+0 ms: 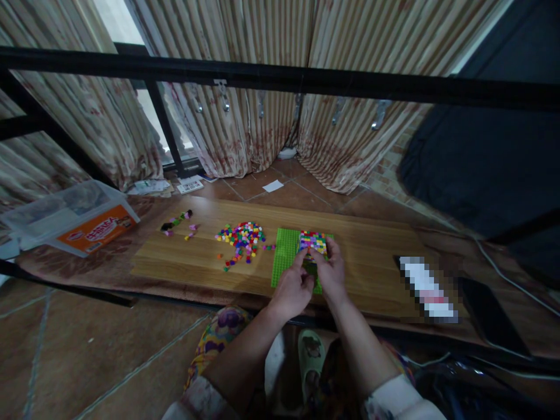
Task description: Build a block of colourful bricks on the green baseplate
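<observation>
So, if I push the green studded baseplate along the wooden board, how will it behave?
The thin green baseplate looks light and probably flexes if lifted by one edge. On the smooth wooden board, it would likely slide, though the bricks on it add weight.

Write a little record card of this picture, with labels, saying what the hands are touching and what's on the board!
Left hand: fingertip near the lower edge of the colored bricks
Right hand: fingers on the colored bricks
Colored bricks: tight patch on the green plate
Green plate: lying on the board, under both hands
Loose bricks: messy pile left of the plate
Board: wooden, holding plate and bricks
Box: clear plastic, orange label, left of the board
</observation>
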Tool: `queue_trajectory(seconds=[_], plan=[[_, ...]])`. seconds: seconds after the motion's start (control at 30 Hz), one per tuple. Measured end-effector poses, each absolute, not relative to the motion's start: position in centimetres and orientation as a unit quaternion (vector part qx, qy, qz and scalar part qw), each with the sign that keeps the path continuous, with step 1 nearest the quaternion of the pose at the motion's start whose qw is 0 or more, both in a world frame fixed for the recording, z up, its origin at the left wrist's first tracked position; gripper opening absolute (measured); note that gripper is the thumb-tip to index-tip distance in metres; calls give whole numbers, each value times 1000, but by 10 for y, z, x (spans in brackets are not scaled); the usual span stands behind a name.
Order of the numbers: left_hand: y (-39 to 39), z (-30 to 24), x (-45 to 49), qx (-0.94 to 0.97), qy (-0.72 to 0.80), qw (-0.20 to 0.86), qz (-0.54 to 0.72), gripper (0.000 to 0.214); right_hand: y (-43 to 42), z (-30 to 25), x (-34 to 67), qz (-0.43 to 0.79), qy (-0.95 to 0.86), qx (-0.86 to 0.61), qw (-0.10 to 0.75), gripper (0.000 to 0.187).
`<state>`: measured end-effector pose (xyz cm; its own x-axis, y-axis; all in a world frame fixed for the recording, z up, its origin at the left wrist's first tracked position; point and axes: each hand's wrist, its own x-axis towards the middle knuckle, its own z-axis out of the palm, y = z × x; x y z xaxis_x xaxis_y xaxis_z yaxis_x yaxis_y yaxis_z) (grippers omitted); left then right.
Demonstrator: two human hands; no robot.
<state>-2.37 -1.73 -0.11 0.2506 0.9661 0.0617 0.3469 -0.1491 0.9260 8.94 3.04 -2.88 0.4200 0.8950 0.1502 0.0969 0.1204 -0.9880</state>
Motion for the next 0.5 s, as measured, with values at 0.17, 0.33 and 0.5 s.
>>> queue_trajectory(seconds=[0.17,0.33,0.5], plan=[[-17,0,-24,666,502,417,360,65,30,-23,88,316,-440,-586,602,55],[-17,2,-24,677,504,407,349,64,27,-17,86,305,-445,-605,586,54],[-16,2,-25,681,501,408,345,63,29,-20,83,302,-435,-609,590,55]])
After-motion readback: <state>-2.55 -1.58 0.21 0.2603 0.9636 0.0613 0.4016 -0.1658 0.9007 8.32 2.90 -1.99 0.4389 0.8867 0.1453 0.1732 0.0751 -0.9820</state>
